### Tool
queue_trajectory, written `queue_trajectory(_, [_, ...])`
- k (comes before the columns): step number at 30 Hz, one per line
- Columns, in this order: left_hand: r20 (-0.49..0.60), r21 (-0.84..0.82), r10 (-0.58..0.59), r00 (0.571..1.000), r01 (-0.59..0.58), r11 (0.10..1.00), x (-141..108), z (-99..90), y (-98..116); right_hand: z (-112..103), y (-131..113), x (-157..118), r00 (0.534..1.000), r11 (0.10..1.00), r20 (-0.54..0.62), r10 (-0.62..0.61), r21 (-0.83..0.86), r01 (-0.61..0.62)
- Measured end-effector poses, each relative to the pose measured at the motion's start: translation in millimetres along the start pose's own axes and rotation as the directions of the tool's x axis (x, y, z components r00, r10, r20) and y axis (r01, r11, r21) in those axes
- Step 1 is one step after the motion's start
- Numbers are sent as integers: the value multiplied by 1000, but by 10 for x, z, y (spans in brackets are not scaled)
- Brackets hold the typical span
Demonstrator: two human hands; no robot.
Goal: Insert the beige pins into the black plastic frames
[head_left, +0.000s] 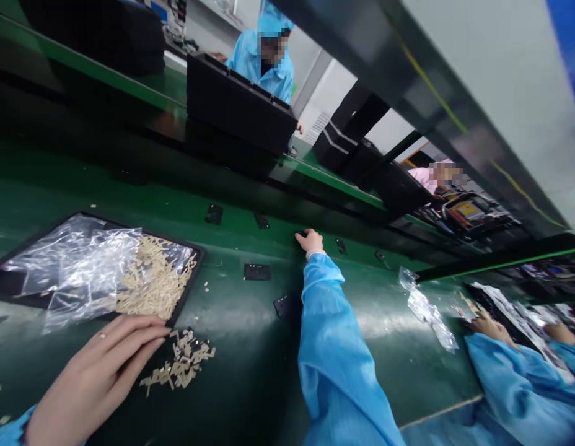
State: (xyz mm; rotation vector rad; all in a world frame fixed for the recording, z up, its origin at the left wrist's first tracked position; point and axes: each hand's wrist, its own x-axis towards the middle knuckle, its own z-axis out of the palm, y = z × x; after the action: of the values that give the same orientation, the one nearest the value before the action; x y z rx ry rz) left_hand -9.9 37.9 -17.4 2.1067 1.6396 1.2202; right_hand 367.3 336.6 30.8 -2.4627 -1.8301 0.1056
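Head view: the step in hand seems to be handling the small black plates (257,272) spread over the green bench (385,322); whether one is being set down or lifted cannot be told. The right hand (310,240) reaches to the far row, fingers curled in at a dark piece (302,233), mostly hidden, so its grip is uncertain. The left hand (106,359) lies with fingers nearly straight and together, tips beside a loose pile of pale strips (188,362); any hold is unclear. The next move likely calls for a light, exact fingertip touch. The plates look thin, flat and roughly rectangular, lying apart from one another, some with small pale marks.
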Motion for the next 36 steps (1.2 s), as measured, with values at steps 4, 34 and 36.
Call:
queue_trajectory(4, [23,-28,66,998,-66,997,127,-77,96,-102,-61,-139,991,986,-36,-130,-111,125])
queue_trajectory(34, [253,7,-24,967,23,1000,188,226,229,449,-542,-3473,910,360,-185,-371,875,324])
queue_trajectory(36, [238,-30,-81,968,90,995,188,188,214,436,-643,-3440,917,380,-134,-375,880,284])
